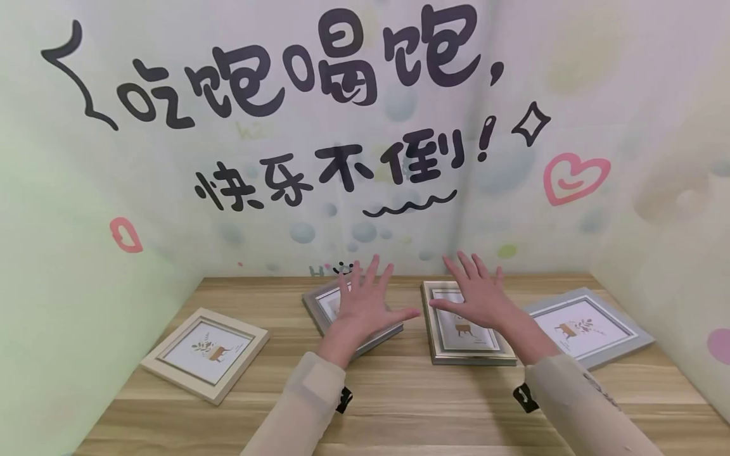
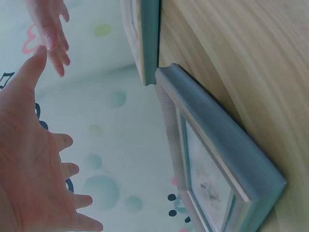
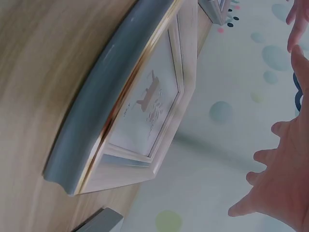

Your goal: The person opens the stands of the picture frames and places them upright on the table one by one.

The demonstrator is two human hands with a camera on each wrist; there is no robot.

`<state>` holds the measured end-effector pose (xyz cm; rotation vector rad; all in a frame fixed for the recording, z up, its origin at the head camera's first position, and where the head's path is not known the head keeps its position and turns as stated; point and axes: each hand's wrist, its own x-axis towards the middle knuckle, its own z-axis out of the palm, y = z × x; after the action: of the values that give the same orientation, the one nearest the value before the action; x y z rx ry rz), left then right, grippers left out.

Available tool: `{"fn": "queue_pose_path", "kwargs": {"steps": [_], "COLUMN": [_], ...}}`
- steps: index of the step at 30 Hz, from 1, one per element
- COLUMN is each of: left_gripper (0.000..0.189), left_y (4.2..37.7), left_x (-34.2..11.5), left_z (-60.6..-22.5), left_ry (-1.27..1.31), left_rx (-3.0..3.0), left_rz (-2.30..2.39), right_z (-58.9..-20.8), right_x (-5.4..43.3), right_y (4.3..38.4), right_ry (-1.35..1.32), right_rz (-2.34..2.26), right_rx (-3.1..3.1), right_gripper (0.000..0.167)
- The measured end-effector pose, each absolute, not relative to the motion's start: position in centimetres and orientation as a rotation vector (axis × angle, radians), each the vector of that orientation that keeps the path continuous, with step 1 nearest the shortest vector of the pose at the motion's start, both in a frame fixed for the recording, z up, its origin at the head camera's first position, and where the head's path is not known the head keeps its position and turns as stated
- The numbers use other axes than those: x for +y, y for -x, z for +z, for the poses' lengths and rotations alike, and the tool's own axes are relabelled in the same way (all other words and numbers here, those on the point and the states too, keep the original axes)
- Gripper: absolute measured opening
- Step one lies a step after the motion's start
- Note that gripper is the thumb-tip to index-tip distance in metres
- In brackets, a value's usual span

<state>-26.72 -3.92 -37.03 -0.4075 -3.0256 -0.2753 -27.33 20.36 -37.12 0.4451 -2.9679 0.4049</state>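
Note:
My left hand [image 1: 367,304] is spread above a grey picture frame [image 1: 388,332], hiding much of its picture. To the right, my right hand [image 1: 479,301] hovers with fingers splayed over a gold-edged picture frame [image 1: 470,354] that shows a brown deer-like figure. Both wrist views show a gap between the hands and the frames; the left palm [image 2: 24,159] and right palm [image 3: 289,164] hold nothing. A cream picture frame [image 1: 165,364] lies at the left of the table, and a blue-grey picture frame [image 1: 633,339] lies partly behind the right forearm.
The wood-grain table [image 1: 393,418] meets a printed backdrop [image 1: 319,247] along its back edge. Light side walls [image 1: 74,304] stand left and right. A small black strap piece [image 1: 345,400] shows at the left wrist, another [image 1: 525,398] at the right.

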Motion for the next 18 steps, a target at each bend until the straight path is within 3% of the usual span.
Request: {"fn": "queue_pose_path", "kwargs": {"steps": [18], "left_gripper": [0.101], "left_y": [24.7], "left_x": [-3.5], "left_z": [-36.6], "left_ry": [0.527], "left_rx": [-3.008], "left_rz": [-0.336], "right_z": [-36.8], "right_x": [22.2], "right_y": [25.4], "right_ry": [-0.528], "right_rz": [0.465], "right_rx": [-2.908], "right_gripper": [0.094]}}
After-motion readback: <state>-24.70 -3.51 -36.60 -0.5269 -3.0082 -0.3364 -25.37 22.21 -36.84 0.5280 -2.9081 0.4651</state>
